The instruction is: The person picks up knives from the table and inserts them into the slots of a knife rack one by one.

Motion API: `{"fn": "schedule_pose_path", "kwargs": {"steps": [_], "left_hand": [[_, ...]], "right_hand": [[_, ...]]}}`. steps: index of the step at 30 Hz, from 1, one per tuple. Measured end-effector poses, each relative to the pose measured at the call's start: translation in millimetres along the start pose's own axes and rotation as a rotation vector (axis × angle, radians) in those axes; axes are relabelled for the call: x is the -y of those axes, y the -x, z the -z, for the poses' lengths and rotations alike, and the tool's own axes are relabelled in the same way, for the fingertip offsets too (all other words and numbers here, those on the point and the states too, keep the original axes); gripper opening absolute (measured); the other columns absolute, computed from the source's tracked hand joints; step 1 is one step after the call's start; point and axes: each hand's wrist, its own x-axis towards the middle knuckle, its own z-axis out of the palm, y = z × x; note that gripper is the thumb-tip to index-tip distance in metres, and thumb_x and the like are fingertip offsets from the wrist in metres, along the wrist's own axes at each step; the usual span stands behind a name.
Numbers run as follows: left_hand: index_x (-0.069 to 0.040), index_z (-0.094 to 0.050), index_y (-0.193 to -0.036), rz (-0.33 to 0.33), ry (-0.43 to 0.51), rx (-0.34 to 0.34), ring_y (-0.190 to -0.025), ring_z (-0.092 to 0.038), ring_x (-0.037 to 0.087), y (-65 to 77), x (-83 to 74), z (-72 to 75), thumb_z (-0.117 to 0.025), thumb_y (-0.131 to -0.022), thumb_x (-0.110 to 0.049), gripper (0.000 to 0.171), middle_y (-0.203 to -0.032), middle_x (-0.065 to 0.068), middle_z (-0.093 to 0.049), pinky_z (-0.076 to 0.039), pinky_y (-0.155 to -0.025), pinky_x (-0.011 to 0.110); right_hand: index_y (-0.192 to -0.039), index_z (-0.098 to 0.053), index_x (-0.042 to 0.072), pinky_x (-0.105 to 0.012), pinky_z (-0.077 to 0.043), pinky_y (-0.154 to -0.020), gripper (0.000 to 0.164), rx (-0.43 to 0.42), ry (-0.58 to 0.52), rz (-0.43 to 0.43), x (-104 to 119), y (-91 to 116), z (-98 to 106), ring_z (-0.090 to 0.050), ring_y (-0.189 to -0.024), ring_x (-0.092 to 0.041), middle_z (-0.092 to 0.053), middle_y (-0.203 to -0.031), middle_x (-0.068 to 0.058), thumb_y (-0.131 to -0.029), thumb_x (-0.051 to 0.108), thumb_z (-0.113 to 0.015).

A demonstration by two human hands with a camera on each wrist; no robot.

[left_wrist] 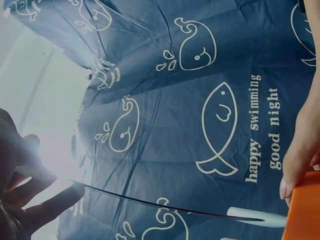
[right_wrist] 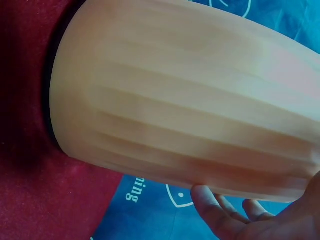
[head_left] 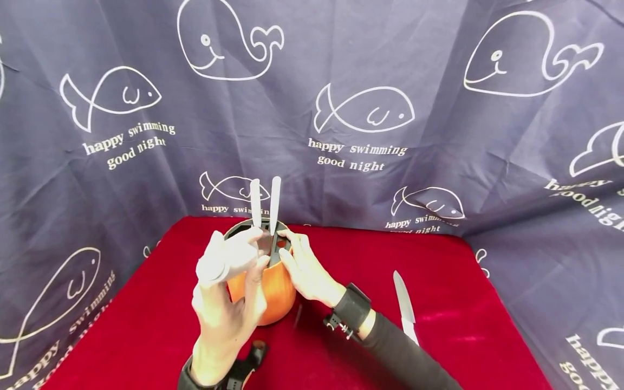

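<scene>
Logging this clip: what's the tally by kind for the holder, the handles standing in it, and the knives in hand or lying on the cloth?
Orange holder: 1
Upright white handles in it: 2
Knife in the left hand: 1
Knife on the red cloth: 1
Total: 5

The head camera looks forward and down across the table (head_left: 341,257), past its far edge to the curtain (head_left: 312,32). The left wrist camera (its picture lies sideways) faces the curtain; the right one, also sideways, sits close to the knife holder (head_left: 278,292), which all three share.
</scene>
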Motion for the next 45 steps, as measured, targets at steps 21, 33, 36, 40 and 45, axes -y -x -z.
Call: {"fn": "schedule_pose_path", "kwargs": {"steps": [21,33,36,40,45], "left_hand": [[0.022,-0.044,-0.12,0.085,0.033,0.136,-0.087,-0.07,0.03,12.7,19.9,-1.0,-0.067,-0.097,-0.013,0.048,-0.097,0.028,-0.071,-0.054,-0.103,0.026],[0.021,-0.045,-0.123,0.103,0.018,0.189,-0.092,-0.071,0.034,18.1,26.9,-3.2,-0.066,-0.098,-0.013,0.048,-0.101,0.029,-0.07,-0.054,-0.103,0.022],[0.021,-0.045,-0.125,0.107,0.002,0.198,-0.093,-0.072,0.034,21.8,30.0,-3.7,-0.066,-0.097,-0.012,0.048,-0.102,0.028,-0.071,-0.053,-0.102,0.02],[0.02,-0.045,-0.131,0.126,-0.02,0.214,-0.093,-0.071,0.034,27.7,34.4,-5.2,-0.066,-0.098,-0.013,0.052,-0.105,0.028,-0.071,-0.052,-0.103,0.02],[0.017,-0.046,-0.134,0.148,-0.067,0.243,-0.091,-0.073,0.034,33.9,37.9,-6.3,-0.065,-0.099,-0.019,0.054,-0.108,0.026,-0.072,-0.05,-0.105,0.017]], "right_hand": [[-0.149,-0.034,-0.001,-0.04,-0.043,-0.111,0.045,-0.019,0.126,0.13,-4.0,0.0,-2.3,-0.038,-0.131,-0.03,-0.039,-0.151,-0.015,-0.107,0.016,-0.039],[-0.131,-0.047,-0.002,-0.044,-0.041,-0.114,0.029,-0.041,0.251,0.253,-7.5,0.0,-1.7,-0.039,-0.132,-0.035,-0.04,-0.15,-0.019,-0.105,0.009,-0.04],[-0.131,-0.047,-0.001,-0.044,-0.042,-0.113,0.028,-0.039,0.23,0.247,-8.2,0.2,-2.1,-0.038,-0.132,-0.034,-0.039,-0.151,-0.018,-0.106,0.01,-0.039],[-0.148,-0.034,0.0,-0.042,-0.042,-0.113,0.042,-0.029,0.142,0.173,-7.3,0.4,-3.9,-0.037,-0.133,-0.032,-0.039,-0.152,-0.015,-0.108,0.015,-0.037],[-0.138,-0.043,-0.008,-0.048,-0.042,-0.112,0.038,-0.065,0.295,0.337,-7.7,2.3,-1.6,-0.039,-0.131,-0.04,-0.039,-0.15,-0.024,-0.102,0.002,-0.043]]}}
